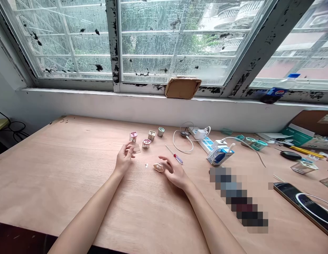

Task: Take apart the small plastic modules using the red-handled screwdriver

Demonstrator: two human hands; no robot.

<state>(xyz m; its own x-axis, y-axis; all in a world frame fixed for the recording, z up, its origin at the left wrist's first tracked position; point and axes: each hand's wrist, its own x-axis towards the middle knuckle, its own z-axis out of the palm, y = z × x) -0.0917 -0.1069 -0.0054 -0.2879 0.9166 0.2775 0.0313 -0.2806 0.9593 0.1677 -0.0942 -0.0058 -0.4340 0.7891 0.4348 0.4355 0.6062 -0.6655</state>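
Observation:
My left hand is closed on a small clear plastic panel, pinched between thumb and fingers just above the table. My right hand has its fingertips at the edge of a small beige six-sided piece; thumb and a finger appear to grip it, while the index finger reaches out above. Between the hands lies a tiny white bit. Behind them stand small clear-walled boxes: one with a pink top, another pink-topped one, a beige one and a green one.
A screwdriver lies right of the boxes. Farther right are a power strip with cables, a milk carton, green pieces, a black mouse and a phone. A pixelated patch covers something beside my right forearm.

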